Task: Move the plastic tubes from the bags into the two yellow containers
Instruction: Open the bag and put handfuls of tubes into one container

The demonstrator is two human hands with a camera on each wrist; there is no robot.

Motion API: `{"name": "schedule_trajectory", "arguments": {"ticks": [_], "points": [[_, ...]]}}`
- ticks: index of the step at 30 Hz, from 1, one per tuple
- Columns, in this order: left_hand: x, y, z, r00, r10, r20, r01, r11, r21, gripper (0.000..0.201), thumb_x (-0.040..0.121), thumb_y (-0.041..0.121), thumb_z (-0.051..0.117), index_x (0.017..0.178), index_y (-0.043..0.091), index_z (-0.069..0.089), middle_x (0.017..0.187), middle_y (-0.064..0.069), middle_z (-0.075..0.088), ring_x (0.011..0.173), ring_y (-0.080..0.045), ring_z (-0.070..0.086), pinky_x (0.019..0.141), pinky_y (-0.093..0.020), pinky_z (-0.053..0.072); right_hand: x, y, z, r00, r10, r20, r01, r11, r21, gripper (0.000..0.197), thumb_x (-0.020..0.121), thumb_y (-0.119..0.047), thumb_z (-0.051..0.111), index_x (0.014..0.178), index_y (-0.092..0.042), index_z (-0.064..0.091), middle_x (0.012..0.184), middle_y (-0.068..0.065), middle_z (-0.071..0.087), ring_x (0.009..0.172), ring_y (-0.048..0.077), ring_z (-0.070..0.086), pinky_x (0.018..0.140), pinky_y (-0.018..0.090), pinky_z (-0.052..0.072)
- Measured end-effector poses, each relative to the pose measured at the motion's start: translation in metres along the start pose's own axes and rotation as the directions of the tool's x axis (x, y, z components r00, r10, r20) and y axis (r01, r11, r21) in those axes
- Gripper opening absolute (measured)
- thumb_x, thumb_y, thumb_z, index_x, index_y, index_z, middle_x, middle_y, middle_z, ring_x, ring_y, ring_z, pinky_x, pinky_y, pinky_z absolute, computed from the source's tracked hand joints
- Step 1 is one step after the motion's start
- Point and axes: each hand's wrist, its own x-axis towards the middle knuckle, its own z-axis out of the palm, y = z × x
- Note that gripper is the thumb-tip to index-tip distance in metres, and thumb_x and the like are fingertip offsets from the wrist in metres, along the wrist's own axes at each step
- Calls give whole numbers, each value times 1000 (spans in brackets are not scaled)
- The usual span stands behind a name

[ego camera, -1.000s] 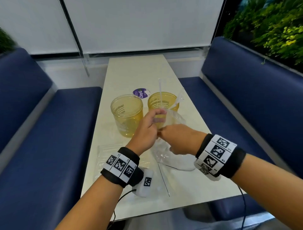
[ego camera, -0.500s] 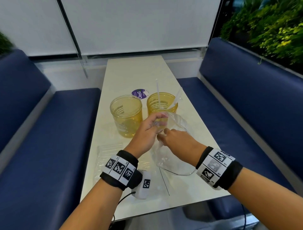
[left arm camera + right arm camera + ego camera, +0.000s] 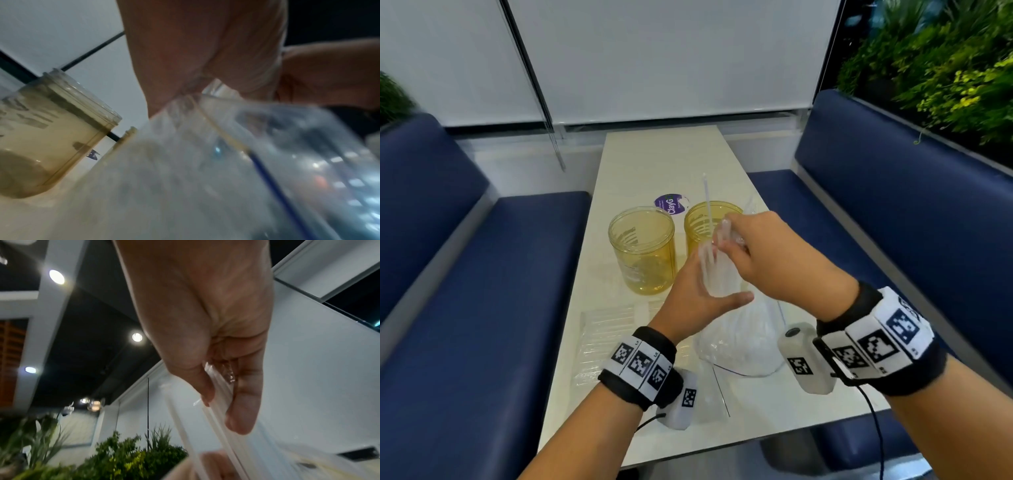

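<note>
Two yellow containers stand mid-table: the left container (image 3: 642, 250) (image 3: 51, 129) and the right container (image 3: 710, 222), which has a thin clear tube (image 3: 706, 195) sticking up out of it. In front of them a clear plastic bag (image 3: 743, 339) (image 3: 226, 162) stands upright. My left hand (image 3: 698, 291) grips its neck, thumb on the near side. My right hand (image 3: 746, 243) (image 3: 223, 408) is above the bag by the right container's rim, pinching a bundle of tubes (image 3: 710, 270) (image 3: 218, 402) whose lower ends are still in the bag.
A second flat bag of tubes (image 3: 613, 329) lies at the table's (image 3: 654, 161) front left. A purple round sticker (image 3: 671, 205) sits behind the containers. Blue benches (image 3: 482, 274) flank the table on both sides, with plants (image 3: 945, 68) at the right.
My right hand has risen from the bag's mouth, drawing a bundle of tubes up towards the right container. My left hand has slid lower on the bag's neck.
</note>
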Motion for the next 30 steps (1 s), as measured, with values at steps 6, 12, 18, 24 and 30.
{"name": "schedule_trajectory", "arguments": {"ticks": [6,12,18,24,30], "points": [[15,6,21,965,37,-260,-29,999,37,27,97,19,65,121,6,63,102,-4,71,95,-11,66,63,-11,44,14,-1,1,999,-18,-40,26,980,199,21,101,-30,54,120,-20,56,83,-9,56,59,0,49,54,11,35],[17,8,21,960,110,-257,-100,994,53,52,92,33,47,123,-6,55,92,4,67,89,-15,67,67,-16,48,13,-6,8,987,-75,-143,106,969,223,40,102,-39,44,140,-30,44,128,-9,58,112,12,53,92,34,48],[17,14,23,980,32,-198,-10,994,109,31,100,4,49,74,20,41,67,7,40,63,-6,39,54,-10,37,34,-19,38,964,-241,-112,242,970,-5,32,106,-30,40,120,-13,64,117,2,64,109,20,55,91,41,49],[21,14,19,961,62,-268,-12,983,183,19,104,4,47,119,-4,56,98,-4,52,94,-19,52,76,-27,43,39,-12,50,946,-300,-121,306,952,28,30,105,-26,46,124,-12,64,118,3,65,108,21,60,93,40,50],[18,8,8,965,-58,-258,-2,974,-226,31,106,4,44,137,2,49,119,-2,58,93,5,59,88,-22,51,36,-6,55,987,20,-161,-21,1000,0,71,81,-73,58,127,-20,52,120,-1,55,105,18,56,85,33,50]]}}
